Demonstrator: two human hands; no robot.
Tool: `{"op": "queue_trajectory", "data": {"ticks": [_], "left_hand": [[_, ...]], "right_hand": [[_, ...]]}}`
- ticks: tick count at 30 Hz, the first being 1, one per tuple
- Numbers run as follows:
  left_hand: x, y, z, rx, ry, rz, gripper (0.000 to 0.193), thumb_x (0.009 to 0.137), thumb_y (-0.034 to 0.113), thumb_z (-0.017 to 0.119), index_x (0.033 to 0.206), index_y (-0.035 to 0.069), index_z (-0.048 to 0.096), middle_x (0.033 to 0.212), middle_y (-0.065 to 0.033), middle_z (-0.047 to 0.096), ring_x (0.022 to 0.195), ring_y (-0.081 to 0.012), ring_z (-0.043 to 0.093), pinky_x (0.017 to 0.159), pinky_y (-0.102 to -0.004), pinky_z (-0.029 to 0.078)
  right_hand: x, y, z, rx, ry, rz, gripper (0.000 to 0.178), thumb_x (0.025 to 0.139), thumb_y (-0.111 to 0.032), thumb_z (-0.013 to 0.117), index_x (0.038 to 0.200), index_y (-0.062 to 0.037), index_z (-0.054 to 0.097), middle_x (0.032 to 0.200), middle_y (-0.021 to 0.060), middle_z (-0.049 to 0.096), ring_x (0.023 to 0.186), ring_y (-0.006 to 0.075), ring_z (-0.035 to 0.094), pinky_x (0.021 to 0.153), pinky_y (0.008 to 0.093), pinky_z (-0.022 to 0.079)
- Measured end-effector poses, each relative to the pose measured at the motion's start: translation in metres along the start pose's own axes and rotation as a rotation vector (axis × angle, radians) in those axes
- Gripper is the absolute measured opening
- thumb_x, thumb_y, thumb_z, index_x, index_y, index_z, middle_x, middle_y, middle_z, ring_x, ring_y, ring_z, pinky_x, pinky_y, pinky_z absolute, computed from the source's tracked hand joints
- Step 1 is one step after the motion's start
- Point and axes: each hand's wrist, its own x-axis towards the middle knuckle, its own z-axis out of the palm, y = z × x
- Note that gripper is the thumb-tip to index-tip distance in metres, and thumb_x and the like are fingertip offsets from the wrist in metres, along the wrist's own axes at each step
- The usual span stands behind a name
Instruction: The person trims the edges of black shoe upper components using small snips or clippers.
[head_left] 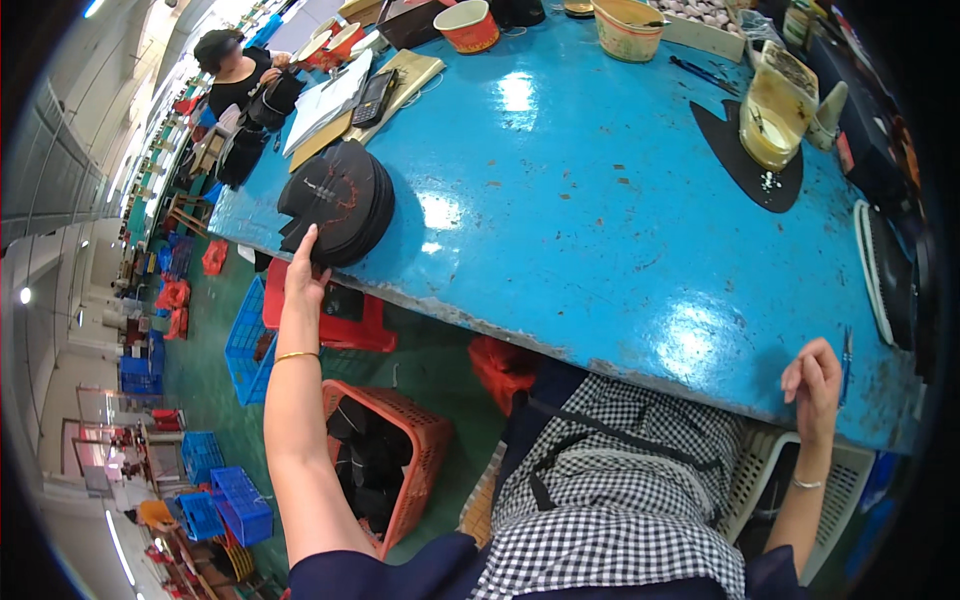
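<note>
A thick stack of flat black pieces [345, 200], rounded with a notch on one side, lies at the table's left front edge. My left hand [306, 272] grips the near edge of that stack, its index finger along the side and the other fingers bent lower down. Reddish and pale marks show on the top piece. Over the right front edge of the table hovers my right hand [815, 380], fingers curled in and nothing visible in them. Close beside it lies a slim blue tool [847, 365].
The blue table [560, 200] carries papers, a dark calculator [374, 98], tubs, and a glue container [778, 110] on a black sheet. Below stand an orange basket [425, 460] of black pieces, a red stool [360, 325] and a pale crate [845, 480]. Another person [235, 80] sits at the far left.
</note>
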Motion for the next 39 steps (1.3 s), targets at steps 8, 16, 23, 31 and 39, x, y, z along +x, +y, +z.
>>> {"op": "queue_trajectory", "data": {"ticks": [8,16,23,31,39], "left_hand": [[0.015,0.024,-0.016,0.112,-0.011,-0.189,0.062,0.067,0.05,0.088,0.112,0.017,0.061,0.114,-0.0014,0.056,0.102,-0.0192,0.051,0.085,-0.0386,0.04],[0.008,0.035,-0.001,0.017,-0.109,-0.048,0.075,0.073,0.031,0.088,0.135,0.012,0.05,0.135,-0.0076,0.051,0.117,-0.033,0.048,0.099,-0.0495,0.043],[0.01,0.02,-0.019,-0.081,-0.161,-0.154,0.073,0.076,0.036,0.087,0.133,0.009,0.051,0.128,-0.0092,0.055,0.117,-0.0302,0.049,0.096,-0.0451,0.046],[-0.03,0.022,0.031,-0.17,-0.153,-0.054,0.072,0.074,0.039,0.084,0.13,0.007,0.053,0.13,-0.01,0.055,0.12,-0.03,0.052,0.105,-0.0496,0.041],[-0.034,0.01,0.066,-0.428,-0.24,0.162,0.044,0.08,0.031,0.07,0.118,0.009,0.062,0.121,-0.0091,0.066,0.113,-0.0275,0.062,0.098,-0.0484,0.048]], "right_hand": [[0.008,0.018,-0.013,0.307,0.07,-0.073,0.012,0.105,-0.018,0.051,0.101,-0.0069,0.055,0.064,-0.0031,0.05,0.052,0.0035,0.036,0.058,0.0214,0.036],[0.007,0.02,-0.013,0.242,0.046,-0.086,0.012,0.105,-0.017,0.05,0.101,-0.0071,0.056,0.064,-0.0038,0.048,0.052,0.0033,0.034,0.06,0.0218,0.037],[0.007,0.02,-0.015,0.209,-0.008,-0.092,0.01,0.105,-0.016,0.05,0.105,-0.0066,0.054,0.069,-0.0042,0.046,0.056,0.004,0.034,0.062,0.0225,0.034],[0.006,0.022,-0.016,0.177,0.023,-0.103,0.013,0.105,-0.016,0.049,0.103,-0.0062,0.057,0.068,-0.0031,0.049,0.055,0.0038,0.035,0.061,0.0221,0.036],[0.01,0.02,-0.01,0.191,0.023,-0.087,0.014,0.106,-0.017,0.049,0.104,-0.0065,0.057,0.068,-0.0033,0.049,0.055,0.0043,0.036,0.062,0.0223,0.037]]}}
